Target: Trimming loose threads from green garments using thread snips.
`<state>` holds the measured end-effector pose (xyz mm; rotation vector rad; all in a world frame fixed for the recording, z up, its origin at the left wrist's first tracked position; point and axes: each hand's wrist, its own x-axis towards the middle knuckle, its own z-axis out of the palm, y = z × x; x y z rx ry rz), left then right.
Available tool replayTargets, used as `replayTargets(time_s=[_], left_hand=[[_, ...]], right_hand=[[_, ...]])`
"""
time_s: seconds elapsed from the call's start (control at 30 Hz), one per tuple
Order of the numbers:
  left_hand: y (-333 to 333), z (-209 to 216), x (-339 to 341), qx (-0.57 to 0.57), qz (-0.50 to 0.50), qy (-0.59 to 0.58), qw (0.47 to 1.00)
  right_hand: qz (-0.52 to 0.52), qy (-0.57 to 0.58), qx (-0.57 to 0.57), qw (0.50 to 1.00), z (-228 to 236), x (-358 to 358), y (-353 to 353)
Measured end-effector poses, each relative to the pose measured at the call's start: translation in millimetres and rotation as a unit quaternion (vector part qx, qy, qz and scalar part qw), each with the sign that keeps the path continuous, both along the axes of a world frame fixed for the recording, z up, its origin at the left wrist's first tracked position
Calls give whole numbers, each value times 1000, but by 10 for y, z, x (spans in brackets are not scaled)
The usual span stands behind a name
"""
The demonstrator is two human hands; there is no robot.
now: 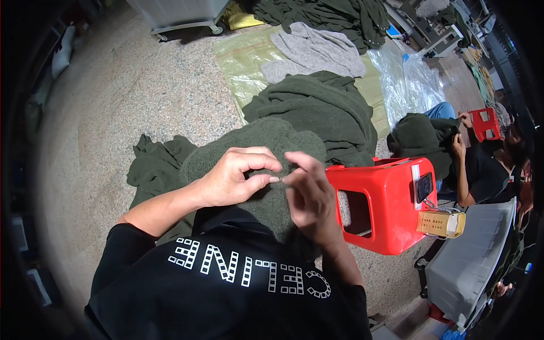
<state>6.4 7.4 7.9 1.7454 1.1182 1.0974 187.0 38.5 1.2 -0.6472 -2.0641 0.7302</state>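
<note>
Across the person's lap, out past its far edge, a dark green knit cloth (263, 136) lies bunched, bulging away from the body; its folds give no clear long axis. Above it, the right hand (311, 198) blurs, its grip unreadable; the left hand (232, 175) curls thumb and forefinger near each other, a gap showing, any hold unclear. Fingerwork seems under way; what is done or left cannot be told.
</note>
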Motion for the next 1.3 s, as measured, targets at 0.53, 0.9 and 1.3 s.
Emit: replayTargets(time_s=[0.53, 0.9, 1.3], left_hand=[[-15, -210, 115, 277, 116, 59, 952], [-119, -268, 286, 204, 184, -50, 960], [-116, -343, 247, 225, 169, -26, 959]], right_hand=[[-43, 30, 3, 999, -126, -74, -90], [-100, 31, 141, 984, -197, -162, -80], [-21, 62, -26, 998, -86, -167, -14]])
